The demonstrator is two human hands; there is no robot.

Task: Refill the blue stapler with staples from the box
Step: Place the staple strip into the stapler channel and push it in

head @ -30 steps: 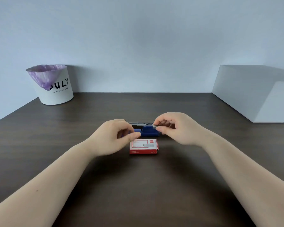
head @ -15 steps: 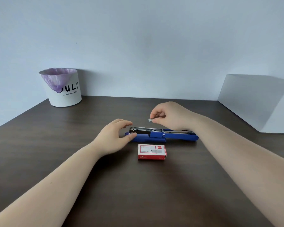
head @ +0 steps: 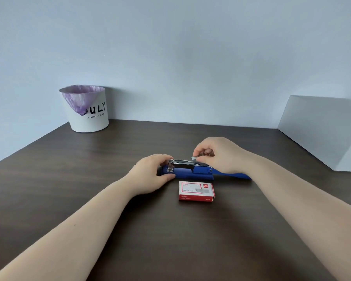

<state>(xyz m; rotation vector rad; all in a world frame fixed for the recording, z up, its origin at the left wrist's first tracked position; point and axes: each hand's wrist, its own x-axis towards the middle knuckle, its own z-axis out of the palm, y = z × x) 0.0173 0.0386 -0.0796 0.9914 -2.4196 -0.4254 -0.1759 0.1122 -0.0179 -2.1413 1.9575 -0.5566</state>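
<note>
While the blue stapler [head: 193,173] lies open and flat on the dark table [head: 170,240], its long side runs from left to right across the view, just past the box; its shiny metal track [head: 185,163] sits on top at the left end, and its blue lid [head: 234,175] is folded out flat to the right, partly behind the right wrist. The small strip of staples [head: 195,158] is just above the track, near its right part, and I cannot tell if it touches the metal yet; so the next move looks like a short drop down into the track, with the strip lined up the same way as the stapler.

The right hand [head: 217,154] is the nearer one to that job; its fingertips pinch the strip from above. The left hand [head: 150,175] wraps around the left end of the stapler, thumb at the front and fingers over the back, and holds it in place.

The red and white box [head: 196,191] lies flat just in front of the stapler, close to the person; it looks shut. Far off at the back left stands a white bin [head: 89,120] with a purple bag; a pale block [head: 322,130] sits at the right edge.
</note>
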